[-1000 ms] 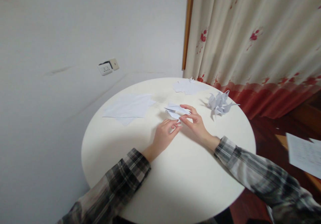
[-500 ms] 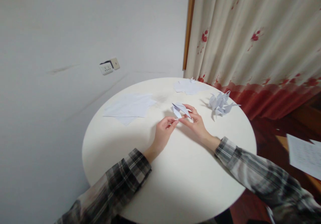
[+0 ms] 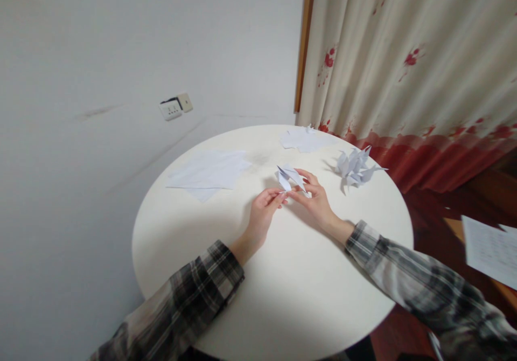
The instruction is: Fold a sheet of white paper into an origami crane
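Both hands meet over the middle of a round white table (image 3: 283, 296). My left hand (image 3: 262, 215) pinches the near tip of a small folded white paper piece (image 3: 289, 177). My right hand (image 3: 315, 196) grips the same folded paper from the right, fingers curled round it. The paper is raised slightly off the table, its pointed flaps tilting up and away from me. Both arms wear plaid sleeves.
A loose stack of white sheets (image 3: 210, 171) lies at the table's left. More flat paper (image 3: 304, 138) sits at the far edge. Folded paper figures (image 3: 355, 168) stand to the right. A floral curtain (image 3: 404, 64), a wall socket (image 3: 174, 108) and a printed sheet (image 3: 490, 249) surround the table.
The folded paper went from lying flat on the table to being lifted and turned upright between both hands. Over the last half second the hands barely moved.
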The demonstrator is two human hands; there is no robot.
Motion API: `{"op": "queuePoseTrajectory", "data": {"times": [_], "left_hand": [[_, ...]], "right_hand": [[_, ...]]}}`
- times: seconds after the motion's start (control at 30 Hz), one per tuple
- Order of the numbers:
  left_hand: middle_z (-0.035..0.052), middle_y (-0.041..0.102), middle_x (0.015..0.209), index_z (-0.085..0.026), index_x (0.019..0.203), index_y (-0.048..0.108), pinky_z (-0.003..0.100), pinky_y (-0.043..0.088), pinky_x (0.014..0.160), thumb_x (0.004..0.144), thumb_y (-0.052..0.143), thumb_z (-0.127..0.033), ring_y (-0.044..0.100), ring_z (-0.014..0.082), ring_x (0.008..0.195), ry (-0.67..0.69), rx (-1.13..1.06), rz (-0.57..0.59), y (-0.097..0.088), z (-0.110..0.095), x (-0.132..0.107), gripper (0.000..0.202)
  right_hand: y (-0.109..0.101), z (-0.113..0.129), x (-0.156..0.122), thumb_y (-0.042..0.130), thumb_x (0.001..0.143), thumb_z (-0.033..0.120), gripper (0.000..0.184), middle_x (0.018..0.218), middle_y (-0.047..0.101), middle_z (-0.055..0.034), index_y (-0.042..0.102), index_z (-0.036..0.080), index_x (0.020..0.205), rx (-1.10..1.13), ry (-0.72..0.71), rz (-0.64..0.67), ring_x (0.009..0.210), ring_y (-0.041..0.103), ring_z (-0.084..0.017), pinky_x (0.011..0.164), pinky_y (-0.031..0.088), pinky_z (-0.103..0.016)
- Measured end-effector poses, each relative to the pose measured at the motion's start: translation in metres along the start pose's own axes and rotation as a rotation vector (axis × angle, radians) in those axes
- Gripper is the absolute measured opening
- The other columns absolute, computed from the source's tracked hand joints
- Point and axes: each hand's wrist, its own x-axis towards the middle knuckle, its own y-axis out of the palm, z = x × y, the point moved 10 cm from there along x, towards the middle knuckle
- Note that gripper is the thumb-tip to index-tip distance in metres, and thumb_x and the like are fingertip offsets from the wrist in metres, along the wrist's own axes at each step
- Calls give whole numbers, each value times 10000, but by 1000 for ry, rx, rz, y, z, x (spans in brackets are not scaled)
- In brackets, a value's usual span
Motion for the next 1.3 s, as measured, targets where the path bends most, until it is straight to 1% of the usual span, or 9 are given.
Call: {"op": "queuePoseTrajectory", "data": {"times": [0.2, 0.37, 0.53, 0.67, 0.83, 0.93, 1.1, 1.3], "left_hand": [[12, 628, 718, -158, 790, 603, 222, 381, 625, 752, 585, -293, 548, 104, 676, 3, -4, 8, 1, -1, -1, 141], [20, 626, 733, -158, 800, 616, 224, 381, 638, 756, 577, -305, 549, 108, 691, -17, -25, -4, -2, 2, 0, 158], [34, 625, 750, -151, 779, 624, 234, 387, 646, 752, 572, -317, 545, 113, 691, -25, -92, -12, -4, 5, 0, 177], [47, 632, 751, -144, 751, 633, 240, 391, 644, 739, 579, -344, 544, 117, 685, -33, -103, -18, -4, 6, 0, 208], [58, 637, 753, -134, 743, 632, 247, 393, 639, 741, 571, -370, 547, 120, 672, -56, -124, -37, -5, 6, 0, 244], [54, 639, 747, -135, 733, 631, 248, 390, 635, 742, 568, -374, 550, 118, 663, -58, -121, -46, -5, 5, 0, 247], [25, 637, 716, -155, 762, 633, 237, 381, 627, 713, 612, -334, 549, 112, 662, -27, -45, -35, -5, 1, 0, 187], [26, 634, 732, -155, 750, 625, 233, 381, 621, 724, 592, -317, 546, 108, 661, -40, -67, -32, -6, 4, 1, 168]], "right_hand": [[0, 0, 0, 657, 690, 379, 126, 1219, 511, -24, 697, 263, 719, -15, -5, 4, 1165, 407, -225, 982, 312, -423], [0, -1, 0, 658, 689, 375, 126, 1204, 519, -30, 695, 259, 720, -12, -13, -5, 1156, 416, -221, 975, 322, -415], [-1, -1, 0, 663, 683, 373, 126, 1188, 530, -34, 688, 251, 700, -5, 7, -14, 1138, 432, -218, 966, 331, -407], [-1, 3, -1, 660, 687, 363, 123, 1174, 537, -37, 682, 241, 682, 1, 19, -16, 1129, 441, -210, 976, 318, -398], [-2, 0, -1, 658, 679, 384, 155, 1161, 542, -41, 670, 232, 648, 3, 45, -27, 1123, 444, -217, 979, 311, -406], [-2, -1, -1, 660, 677, 381, 153, 1157, 540, -39, 666, 232, 644, 16, 53, -26, 1120, 446, -217, 976, 316, -405], [-1, 1, -1, 658, 681, 375, 146, 1148, 544, -36, 666, 233, 647, 10, 54, -10, 1105, 454, -215, 966, 329, -403], [-1, 4, -1, 657, 685, 362, 135, 1138, 550, -42, 662, 230, 653, 7, 14, -16, 1094, 464, -213, 961, 330, -399]]}}
